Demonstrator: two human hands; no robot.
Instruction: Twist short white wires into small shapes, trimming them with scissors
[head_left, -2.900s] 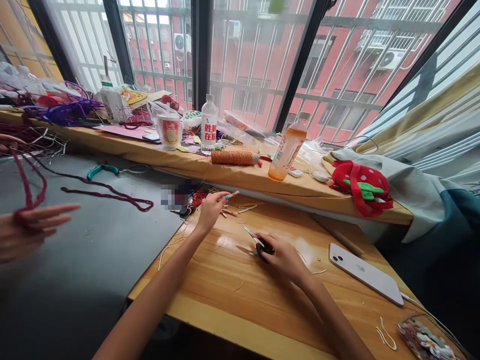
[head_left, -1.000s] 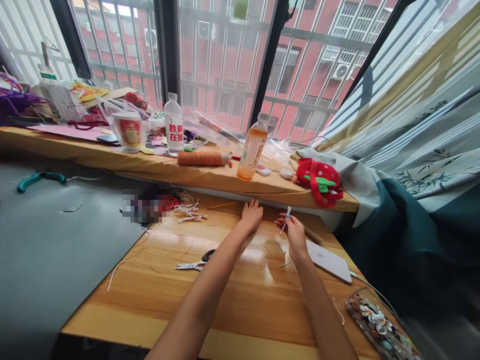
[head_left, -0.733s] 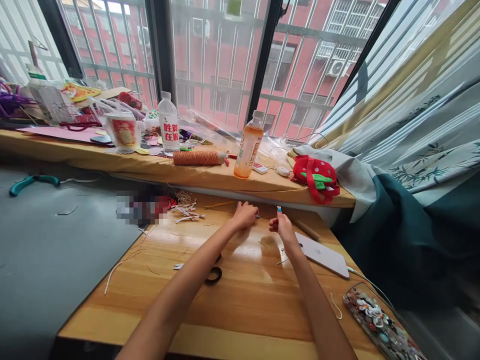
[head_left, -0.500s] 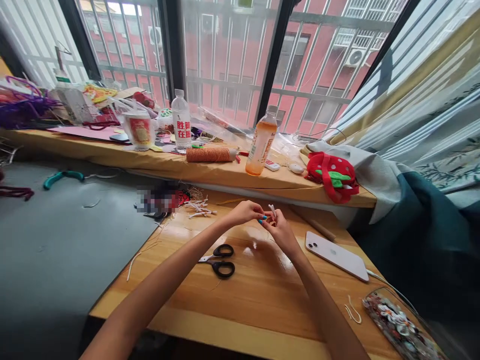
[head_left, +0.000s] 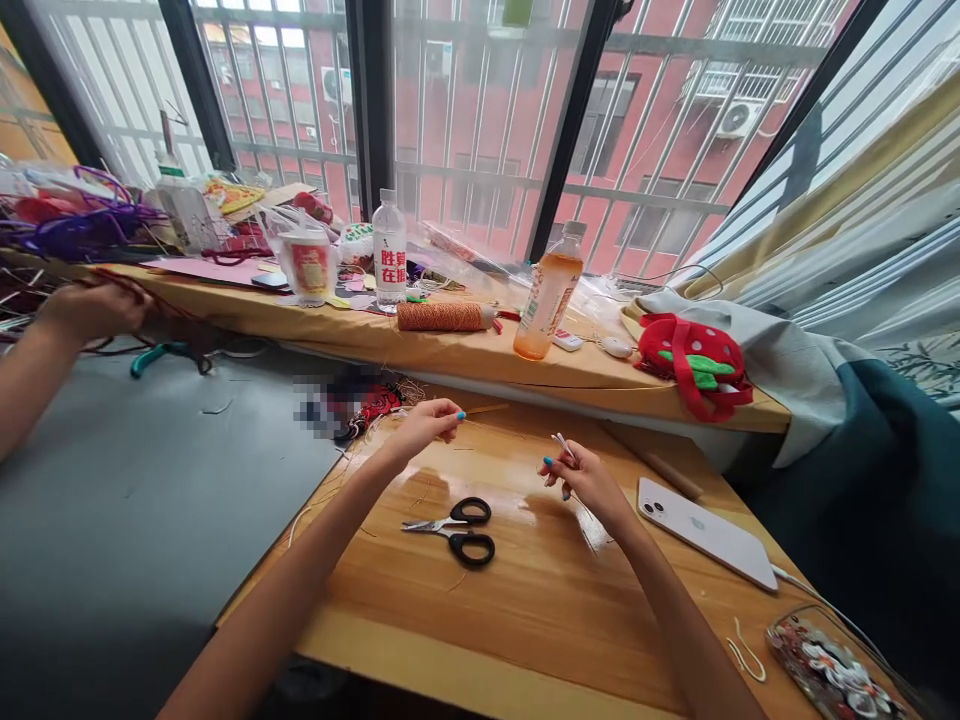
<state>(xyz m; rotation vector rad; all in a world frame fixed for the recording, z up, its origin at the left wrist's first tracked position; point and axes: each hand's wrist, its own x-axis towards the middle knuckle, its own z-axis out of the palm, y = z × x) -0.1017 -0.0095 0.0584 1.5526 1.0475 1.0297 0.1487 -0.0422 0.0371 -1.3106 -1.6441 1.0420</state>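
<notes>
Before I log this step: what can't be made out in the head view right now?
Head view only:
What the left hand pinches: too thin to tell, perhaps a thread.
The small white piece in the right hand: too small to identify.
Items at the table's far left corner: covered by a pixelated patch.
The decorated case: cut off by the bottom edge.
What the co-worker's hand grips: hidden by its fingers.

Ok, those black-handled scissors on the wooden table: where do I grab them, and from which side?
By the two black handle loops, coming from the right: the scissors lie flat on the table, loops towards the right hand, blades pointing left. That hand holds a white cord piece.
</notes>
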